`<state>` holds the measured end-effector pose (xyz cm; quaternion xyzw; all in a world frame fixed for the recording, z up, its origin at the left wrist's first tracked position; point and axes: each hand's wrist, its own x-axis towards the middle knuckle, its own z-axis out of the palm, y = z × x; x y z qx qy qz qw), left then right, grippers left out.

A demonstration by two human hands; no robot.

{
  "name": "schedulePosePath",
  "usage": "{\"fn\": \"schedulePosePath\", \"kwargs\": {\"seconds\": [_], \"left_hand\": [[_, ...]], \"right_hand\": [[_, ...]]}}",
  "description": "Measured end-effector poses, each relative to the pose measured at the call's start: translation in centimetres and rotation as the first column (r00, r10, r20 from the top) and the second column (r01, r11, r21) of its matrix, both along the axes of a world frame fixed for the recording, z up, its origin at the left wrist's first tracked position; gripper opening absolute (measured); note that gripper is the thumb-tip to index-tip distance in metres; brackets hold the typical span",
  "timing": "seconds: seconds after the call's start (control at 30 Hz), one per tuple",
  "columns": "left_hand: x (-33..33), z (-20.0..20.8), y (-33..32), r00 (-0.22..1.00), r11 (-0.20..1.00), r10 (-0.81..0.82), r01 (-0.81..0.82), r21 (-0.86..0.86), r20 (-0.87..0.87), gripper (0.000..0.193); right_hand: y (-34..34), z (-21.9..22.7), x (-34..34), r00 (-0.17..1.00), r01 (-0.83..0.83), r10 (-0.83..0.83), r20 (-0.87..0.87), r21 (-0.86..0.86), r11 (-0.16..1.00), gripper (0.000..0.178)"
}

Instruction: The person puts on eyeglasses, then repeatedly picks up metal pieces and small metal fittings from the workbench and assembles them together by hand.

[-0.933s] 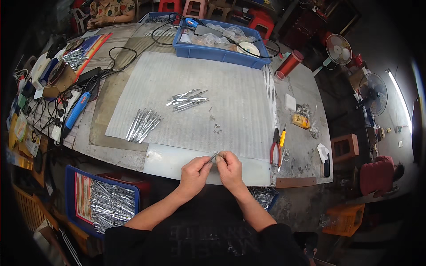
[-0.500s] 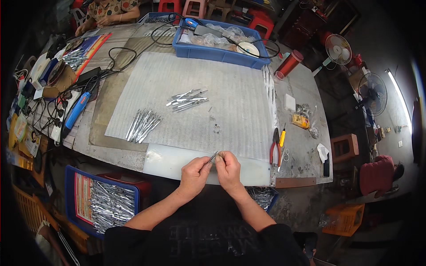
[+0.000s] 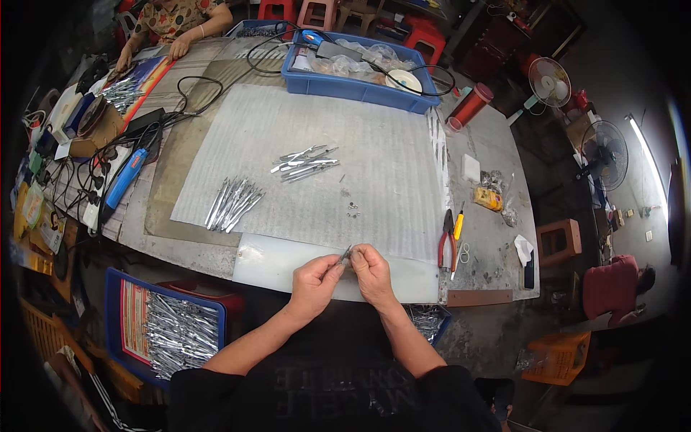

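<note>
My left hand (image 3: 314, 285) is closed, pinching a slim silver metal piece (image 3: 346, 254) between thumb and fingers. Its kind is too small to make out. From the other side, my right hand (image 3: 372, 275) pinches at the upper end of the same piece, its fingertips partly hiding it. Both hands meet over a pale translucent board (image 3: 263, 261) along the table's near edge. Beyond them, a fanned pile of slim silver metal pieces (image 3: 234, 204) lies on a white foam sheet (image 3: 389, 158). A looser pile (image 3: 308, 163) sits farther back, and several tiny rings (image 3: 353, 209) lie nearer.
Red-handled pliers (image 3: 447, 241), a yellow-handled tool (image 3: 458, 223) and scissors (image 3: 463, 253) lie at the right. A blue tub (image 3: 345, 90) stands at the back, a red cylinder (image 3: 471, 104) beside it. Below left, a blue crate (image 3: 115, 317) holds many metal pieces. Another person (image 3: 180, 29) sits far left.
My hands stay together, with the metal piece tilted slightly more upright between them. At the far left, the other person's hands have moved apart over the table.
</note>
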<state>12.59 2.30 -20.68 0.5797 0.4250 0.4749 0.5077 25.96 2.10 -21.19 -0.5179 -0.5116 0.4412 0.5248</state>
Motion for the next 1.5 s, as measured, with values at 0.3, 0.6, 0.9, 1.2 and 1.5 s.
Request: {"fn": "schedulePosePath", "kwargs": {"seconds": [0.3, 0.6, 0.9, 1.2, 1.5], "left_hand": [[0.3, -0.8, 0.0, 0.999, 0.999, 0.041, -0.041, 0.024, 0.004, 0.014], [-0.1, -0.4, 0.1, 0.996, 1.0, 0.021, -0.02, 0.016, -0.085, 0.017], [-0.2, -1.2, 0.5, 0.999, 1.0, 0.009, -0.009, 0.005, -0.048, 0.016], [-0.5, -2.2, 0.8, 1.0, 1.0, 0.017, -0.018, -0.021, -0.026, 0.016], [-0.4, -2.7, 0.8, 0.999, 0.999, 0.034, -0.034, 0.018, 0.025, 0.013]], "right_hand": [[-0.1, 0.4, -0.4, 0.994, 0.043, -0.046, 0.104, 0.027, 0.999, 0.02], [0.3, -0.1, 0.1, 0.987, 0.12, -0.122, 0.1, 0.034, 0.992, 0.022], [1.3, 0.2, 0.9, 0.972, 0.184, -0.182, 0.151, 0.002, 0.983, 0.019], [6.8, 0.5, 4.3, 0.757, 0.082, -0.197, 0.623, 0.209, 0.974, 0.013], [9.2, -0.2, 4.4, 0.506, -0.163, -0.046, 0.861, 0.148, 0.976, 0.009]]}}
